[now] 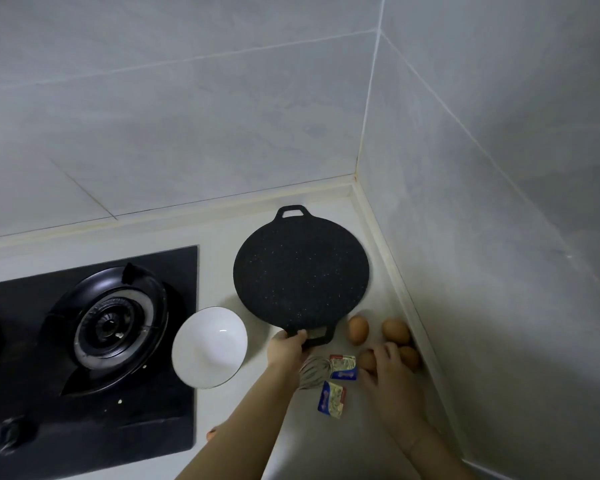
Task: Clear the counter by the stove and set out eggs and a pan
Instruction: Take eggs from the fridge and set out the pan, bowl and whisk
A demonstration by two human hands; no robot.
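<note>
While the left hand (286, 348) grips the pan (302, 271) handle, eggs (395, 330) lie rightward.

— Where does the head view look from?
— From above the counter (219, 420), facing forward and down into its far right corner, where two tiled walls (187, 116) meet.
— How near?
— Near; both forearms reach in from the bottom edge. The stove (84, 341) fills the lower left.

Two bare forearms reached up from the bottom edge, with no sleeves, watch or bracelet on either. The left hand (286, 351) and the right hand (390, 374) wore no gloves or rings, and the visible fingernails were short and plain.
</note>
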